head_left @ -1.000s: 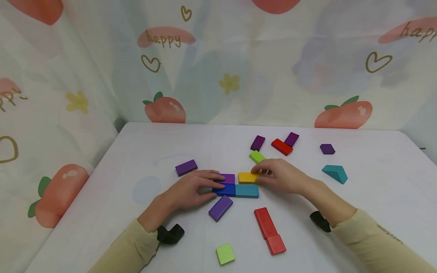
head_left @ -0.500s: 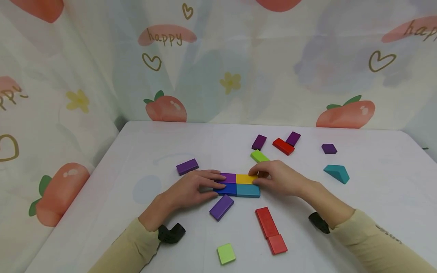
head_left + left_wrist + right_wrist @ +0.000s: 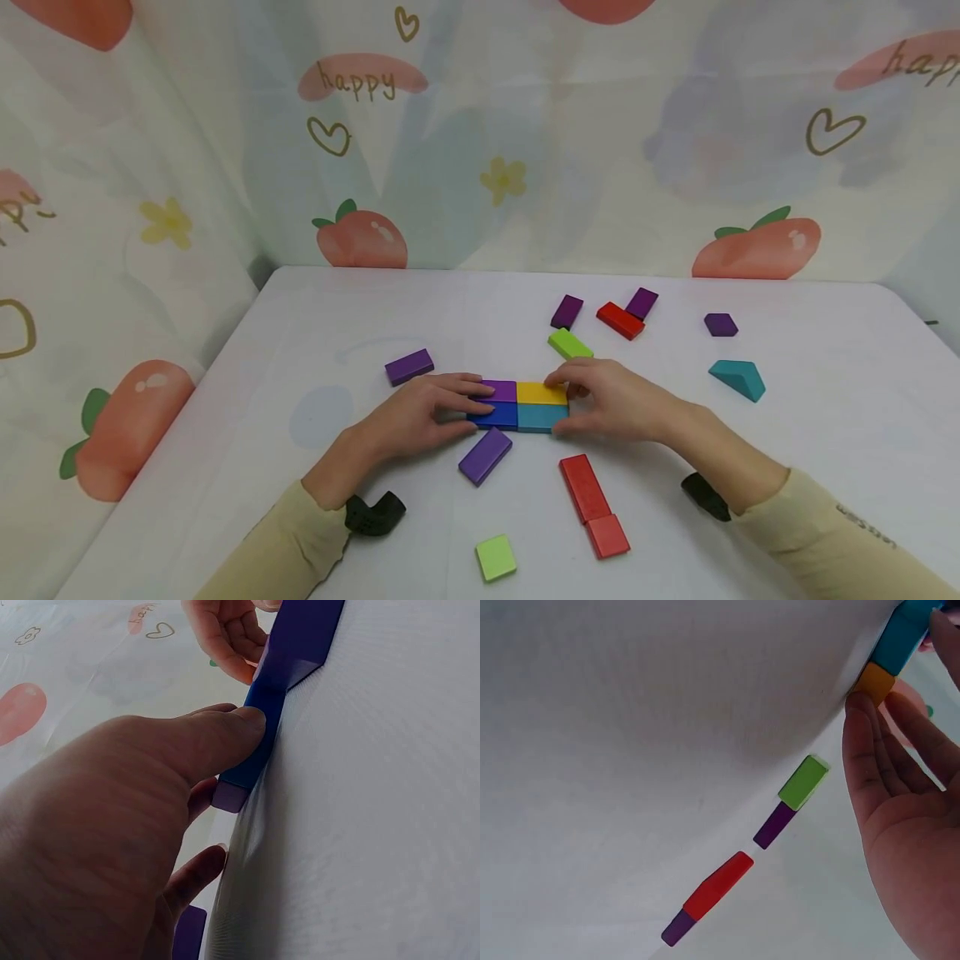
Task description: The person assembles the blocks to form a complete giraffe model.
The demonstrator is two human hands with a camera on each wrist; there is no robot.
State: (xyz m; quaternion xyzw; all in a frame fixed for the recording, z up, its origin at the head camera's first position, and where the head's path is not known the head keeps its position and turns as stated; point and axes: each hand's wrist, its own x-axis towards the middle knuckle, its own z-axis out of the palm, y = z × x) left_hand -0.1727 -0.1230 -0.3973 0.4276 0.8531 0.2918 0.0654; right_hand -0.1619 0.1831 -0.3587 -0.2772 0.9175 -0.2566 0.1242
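Four-colour rectangle of toy blocks lies mid-table: violet block (image 3: 500,391), yellow block (image 3: 538,392), blue block (image 3: 498,416) and teal block (image 3: 543,417), edges together. My left hand (image 3: 423,418) holds the left end, thumb (image 3: 244,729) against the blue block's near side, fingers over the blue and violet blocks. At the other end my right hand (image 3: 621,400) spans the yellow and teal blocks, index finger at the yellow one and thumb at the teal one's near corner. In the right wrist view, fingertips (image 3: 862,703) touch the yellow block's end.
Loose purple blocks (image 3: 485,457) lie nearby and farther back. Two red blocks (image 3: 585,490) and a green square block (image 3: 496,557) are nearer me. Behind my right hand lies a green block (image 3: 569,343); a teal triangular block (image 3: 738,378) sits far right. Patterned cloth (image 3: 570,125) hangs behind.
My right hand has slid the yellow block left against the violet one. Its thumb has since moved from the yellow block down to the teal block. My left hand stays put.
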